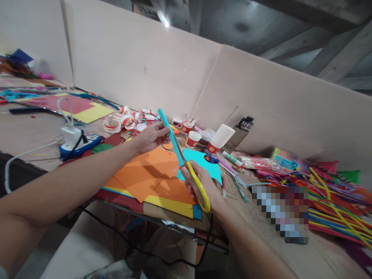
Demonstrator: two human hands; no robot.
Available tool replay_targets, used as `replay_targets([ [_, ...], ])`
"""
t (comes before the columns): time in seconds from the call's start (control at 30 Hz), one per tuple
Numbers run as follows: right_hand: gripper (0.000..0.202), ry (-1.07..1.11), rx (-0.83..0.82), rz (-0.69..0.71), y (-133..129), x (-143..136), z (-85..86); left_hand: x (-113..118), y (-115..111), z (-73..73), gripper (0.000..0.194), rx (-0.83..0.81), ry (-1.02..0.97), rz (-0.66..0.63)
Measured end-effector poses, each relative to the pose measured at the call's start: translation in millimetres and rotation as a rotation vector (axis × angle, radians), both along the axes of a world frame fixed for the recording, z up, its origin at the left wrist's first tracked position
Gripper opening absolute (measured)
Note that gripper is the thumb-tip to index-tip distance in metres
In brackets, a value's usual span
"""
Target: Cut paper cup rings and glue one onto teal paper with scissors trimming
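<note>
My left hand (152,136) pinches a narrow strip of turquoise paper (173,140) near its upper end. In my right hand (207,182) are scissors with a yellow handle (205,198); their blades lie along the strip's lower part, and whether they are cutting into it I cannot tell. The strip's lower end reaches the right hand's fingers. Below both hands orange paper sheets (139,170) lie over a yellow sheet (171,205) on the table. A turquoise sheet (207,166) with a curved lower edge lies just beyond the right hand.
Behind stand paper cups (193,138), a cup stack (222,136) and a dark bottle (240,131). Colourful pipe cleaners (334,217) spread on the right. A blue power strip (90,145) with a white charger (71,136) sits left. A black cable (139,252) hangs below the table edge.
</note>
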State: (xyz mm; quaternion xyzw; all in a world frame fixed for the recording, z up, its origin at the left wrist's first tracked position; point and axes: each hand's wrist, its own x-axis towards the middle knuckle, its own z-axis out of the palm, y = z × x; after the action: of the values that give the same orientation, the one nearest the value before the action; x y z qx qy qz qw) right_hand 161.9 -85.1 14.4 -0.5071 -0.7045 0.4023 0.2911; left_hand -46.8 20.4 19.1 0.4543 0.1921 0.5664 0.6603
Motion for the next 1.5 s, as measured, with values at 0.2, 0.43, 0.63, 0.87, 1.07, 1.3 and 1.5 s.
replay_targets([
  [0.2,0.037,0.022,-0.008,-0.007,0,-1,-0.1,0,0,0.1,0.021,-0.003,0.019,-0.001],
  [0.43,0.04,0.046,-0.032,-0.041,-3,-5,0.3,0,0,-0.3,0.021,0.013,0.007,-0.013],
  [0.63,0.04,0.057,0.003,-0.039,-5,-7,-1.9,0,3,-3.7,0.022,0.024,0.014,-0.005],
  [0.87,0.04,0.04,0.014,-0.046,-7,-7,-1.8,0,3,-4.1,0.027,0.011,0.003,0.001],
  [1.07,0.039,-0.055,0.053,-0.016,0,-1,-3.5,-2,5,-2.8,0.023,0.005,0.0,0.098],
  [1.3,0.031,-0.108,0.166,0.057,3,5,-1.9,-10,14,-0.6,0.014,0.076,0.035,0.206],
  [1.5,0.036,-0.142,0.095,0.034,2,4,6.0,-6,14,-4.9,0.022,0.134,0.071,0.188],
])
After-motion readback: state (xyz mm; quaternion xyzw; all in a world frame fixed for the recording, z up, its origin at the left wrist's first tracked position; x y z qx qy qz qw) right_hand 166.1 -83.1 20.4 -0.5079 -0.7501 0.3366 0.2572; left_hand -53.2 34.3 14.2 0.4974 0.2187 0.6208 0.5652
